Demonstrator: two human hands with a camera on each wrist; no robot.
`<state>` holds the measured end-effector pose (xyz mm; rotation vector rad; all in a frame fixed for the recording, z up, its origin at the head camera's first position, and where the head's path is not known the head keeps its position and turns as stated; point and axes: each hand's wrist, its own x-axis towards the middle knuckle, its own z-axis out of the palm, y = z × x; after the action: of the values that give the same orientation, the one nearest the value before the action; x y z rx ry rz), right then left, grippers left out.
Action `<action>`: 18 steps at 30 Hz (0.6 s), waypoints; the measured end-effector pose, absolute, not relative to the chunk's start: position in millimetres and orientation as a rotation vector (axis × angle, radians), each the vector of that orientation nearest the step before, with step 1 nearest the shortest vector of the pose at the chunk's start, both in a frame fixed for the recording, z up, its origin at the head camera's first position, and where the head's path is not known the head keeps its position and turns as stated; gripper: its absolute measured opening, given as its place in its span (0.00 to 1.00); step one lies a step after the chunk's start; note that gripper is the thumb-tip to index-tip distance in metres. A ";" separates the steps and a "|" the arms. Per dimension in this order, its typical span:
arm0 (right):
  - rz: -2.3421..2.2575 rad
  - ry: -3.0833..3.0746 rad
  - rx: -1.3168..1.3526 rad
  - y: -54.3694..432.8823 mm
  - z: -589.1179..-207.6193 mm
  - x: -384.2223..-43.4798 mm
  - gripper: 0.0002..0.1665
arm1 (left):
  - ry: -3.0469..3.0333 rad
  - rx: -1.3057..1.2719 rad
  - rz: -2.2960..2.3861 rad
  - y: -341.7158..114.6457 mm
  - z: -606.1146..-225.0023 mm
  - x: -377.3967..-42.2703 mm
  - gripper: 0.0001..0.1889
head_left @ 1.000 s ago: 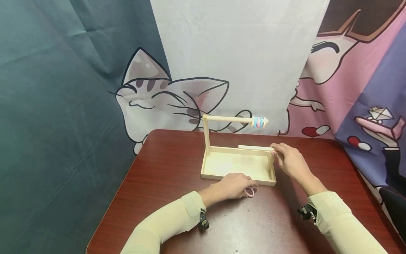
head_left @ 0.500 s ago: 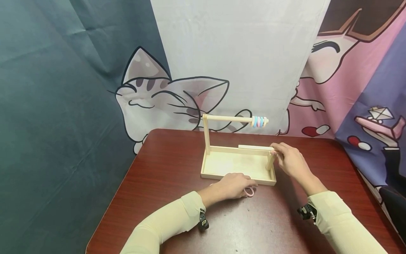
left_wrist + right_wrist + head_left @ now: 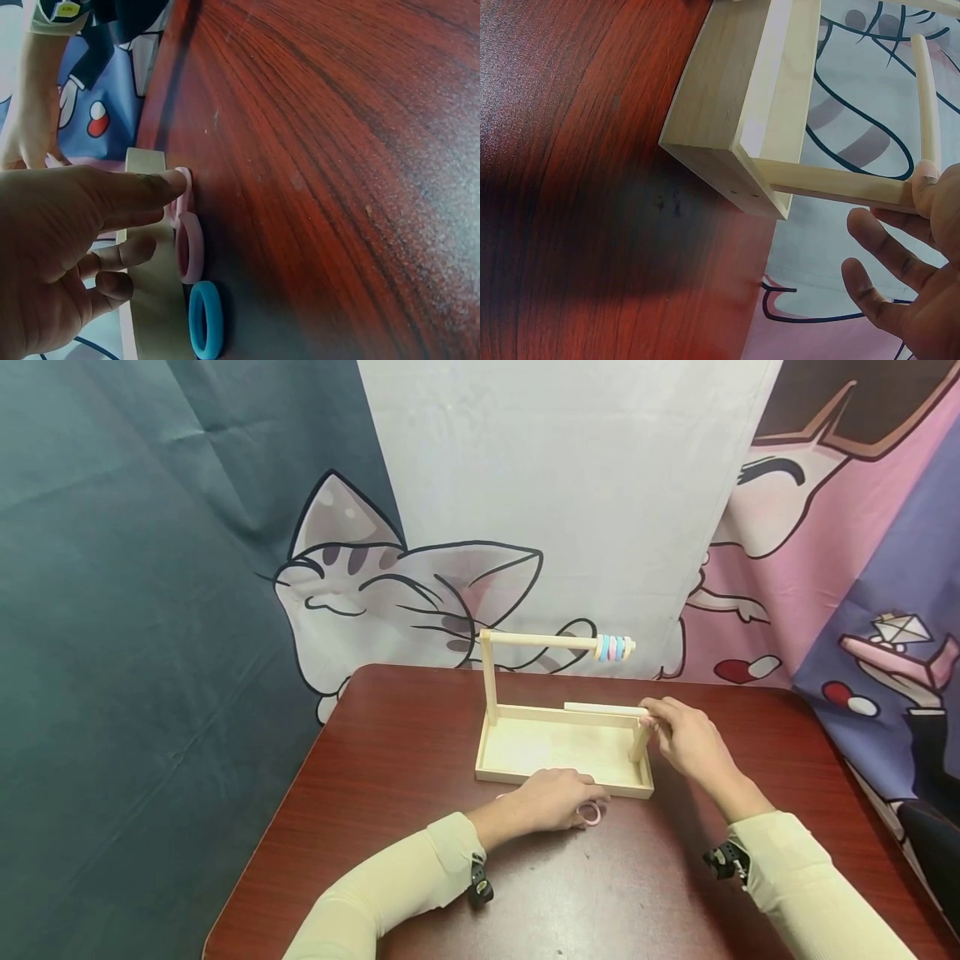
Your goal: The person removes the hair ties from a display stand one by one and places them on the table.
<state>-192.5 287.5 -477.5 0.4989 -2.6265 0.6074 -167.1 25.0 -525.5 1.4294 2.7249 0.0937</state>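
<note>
A pale wooden stand [image 3: 564,785] with a tray base sits on the table. Its tall left post carries an upper rod, with several pastel rings [image 3: 613,648] at the rod's right end. My right hand [image 3: 686,739] pinches the end of the lower wooden rod [image 3: 603,710], where it meets the short right post [image 3: 840,186]; the other fingers are spread. In front of the tray, my left hand [image 3: 551,797] has thumb and index at a pink ring [image 3: 589,813], pinching it. Beside it in the left wrist view are a second pink ring [image 3: 190,249] and a blue ring [image 3: 205,320].
The dark red wooden table [image 3: 390,777] extends on both sides of the stand. Behind it hangs a cartoon-printed cloth [image 3: 570,510], close to the table's back edge. The tray's front wall [image 3: 157,300] runs right alongside the loose rings.
</note>
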 end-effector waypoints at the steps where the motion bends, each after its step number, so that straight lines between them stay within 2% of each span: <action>1: 0.607 -2.627 0.499 287.5 -477.4 -192.4 0.11 | 2.727 1.434 0.094 24.5 -524.6 -166.8 0.24; 8: 0.606 -2.628 0.505 286.8 -477.5 -192.4 0.11 | 2.757 1.432 0.107 18.4 -514.0 -164.9 0.23; 18: 0.610 -2.629 0.503 287.4 -477.2 -191.7 0.11 | 2.828 1.376 0.234 5.5 -504.1 -173.7 0.16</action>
<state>-191.7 287.4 -477.2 0.5029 -2.6292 0.6100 -173.7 5.5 -504.1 1.3762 2.8284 0.2339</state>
